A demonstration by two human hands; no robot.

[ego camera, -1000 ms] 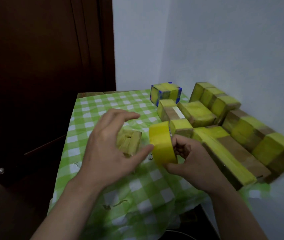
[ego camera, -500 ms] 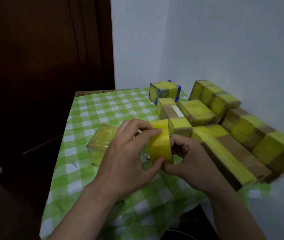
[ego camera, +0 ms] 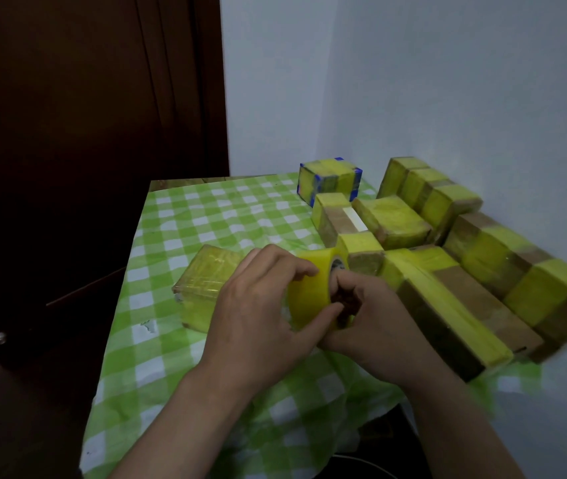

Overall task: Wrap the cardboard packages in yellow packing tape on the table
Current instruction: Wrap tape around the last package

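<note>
A roll of yellow packing tape [ego camera: 311, 292] stands on edge above the middle of the table, held between both hands. My left hand [ego camera: 261, 316] wraps its fingers over the roll's outer face, thumb under it. My right hand [ego camera: 375, 326] grips the roll from the right, with fingers curled into its core. Just left of the hands, a small package fully covered in yellow tape [ego camera: 206, 285] lies on the green checked tablecloth [ego camera: 185, 216], partly hidden by my left hand.
Several cardboard packages banded with yellow tape [ego camera: 482, 271] are stacked along the right wall. A blue-edged taped cube [ego camera: 330, 179] stands at the far side. A long taped box [ego camera: 448, 305] lies right of my hands. A dark wooden door is at left.
My left hand moved right from above the small package and closed over the tape roll. The small package now lies uncovered further left on the cloth. My right hand kept its hold.
</note>
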